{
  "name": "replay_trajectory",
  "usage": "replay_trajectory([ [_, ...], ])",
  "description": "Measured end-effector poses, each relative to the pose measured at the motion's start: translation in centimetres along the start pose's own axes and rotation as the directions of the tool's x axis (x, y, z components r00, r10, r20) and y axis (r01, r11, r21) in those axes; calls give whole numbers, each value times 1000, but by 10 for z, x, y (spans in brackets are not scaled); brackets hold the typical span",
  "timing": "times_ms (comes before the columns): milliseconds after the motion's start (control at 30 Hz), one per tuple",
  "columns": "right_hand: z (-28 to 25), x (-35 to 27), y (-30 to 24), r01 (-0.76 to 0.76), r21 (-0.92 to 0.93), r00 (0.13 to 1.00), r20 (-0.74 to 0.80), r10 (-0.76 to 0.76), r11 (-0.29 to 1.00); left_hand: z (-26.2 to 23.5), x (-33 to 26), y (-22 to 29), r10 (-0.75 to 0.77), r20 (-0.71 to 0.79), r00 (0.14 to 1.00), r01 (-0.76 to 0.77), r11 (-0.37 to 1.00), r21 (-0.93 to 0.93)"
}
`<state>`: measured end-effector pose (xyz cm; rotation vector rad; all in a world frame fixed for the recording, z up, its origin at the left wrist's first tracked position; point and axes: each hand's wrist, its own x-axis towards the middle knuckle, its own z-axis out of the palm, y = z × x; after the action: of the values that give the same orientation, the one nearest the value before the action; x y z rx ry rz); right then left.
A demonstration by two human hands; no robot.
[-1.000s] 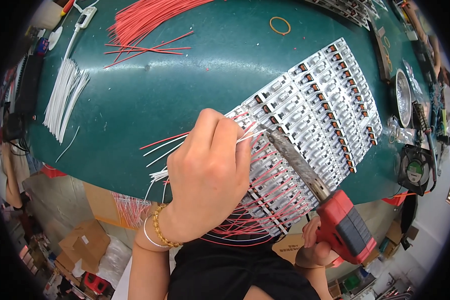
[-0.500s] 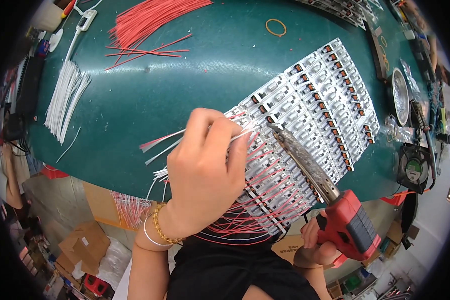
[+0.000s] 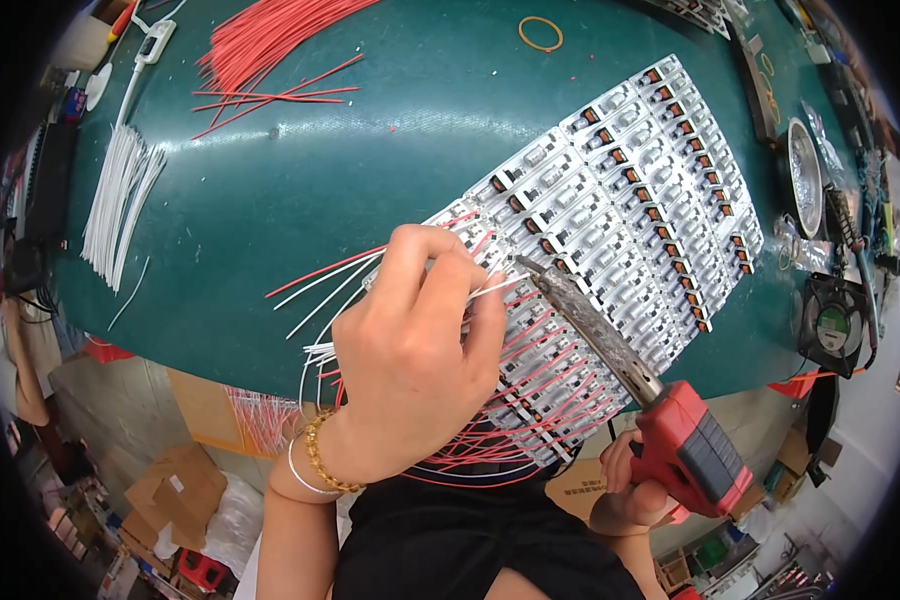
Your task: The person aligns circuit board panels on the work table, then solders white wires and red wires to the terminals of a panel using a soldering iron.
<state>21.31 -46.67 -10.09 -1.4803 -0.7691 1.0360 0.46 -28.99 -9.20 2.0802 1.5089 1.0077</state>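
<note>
My left hand (image 3: pixel 410 350) is closed, pinching a white wire (image 3: pixel 497 284) between thumb and fingertips above a panel of small circuit boards (image 3: pixel 570 190). That wire's end reaches close to the tip of a red-and-black soldering gun (image 3: pixel 695 445); whether they touch, I cannot tell. My right hand (image 3: pixel 630 490) grips the gun's handle from below, its long, darkened barrel slanting up and left over the boards. Red wires (image 3: pixel 545 375) run from the boards' near-left part toward my lap. More loose white and red wire ends fan out left of my left hand, which hides part of the panel.
On the green table (image 3: pixel 240 210) lie a bundle of red wires (image 3: pixel 270 40), a bundle of white wires (image 3: pixel 115 215) and a rubber band (image 3: pixel 540 34). A metal bowl (image 3: pixel 803 178) and a small black fan (image 3: pixel 833 330) stand at the right. Cardboard boxes (image 3: pixel 173 495) sit below left.
The panel, wire bundles and rubber band sit slightly farther left and up in view. The soldering gun's tip has shifted a little left, and the wires beside my left hand are spread differently.
</note>
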Motion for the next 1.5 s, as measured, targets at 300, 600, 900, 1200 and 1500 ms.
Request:
replay_trajectory([
  [300, 12, 12, -21, -69, 158, 983, 180, 40, 985, 1, -1, 1, -2, 15, 1000, 2, 1000, 11],
  [600, -3, 0, -7, -66, 192, 980, 196, 27, 979, 1, -1, 3, 10, -35, 999, -12, 999, -43],
  [900, -9, -16, -5, 10, 41, 992, 122, -15, 999, 2, -9, 11, 6, 25, 1000, -6, 1000, -14],
  [1200, -13, 1, -6, -98, 31, 966, 242, 87, 995, 7, -9, 10, 48, -15, 999, -47, 999, 27],
  [1500, -13, -17, 6, 100, -108, 977, 197, -77, 989, 7, -9, 11, 36, -6, 999, -36, 998, 42],
])
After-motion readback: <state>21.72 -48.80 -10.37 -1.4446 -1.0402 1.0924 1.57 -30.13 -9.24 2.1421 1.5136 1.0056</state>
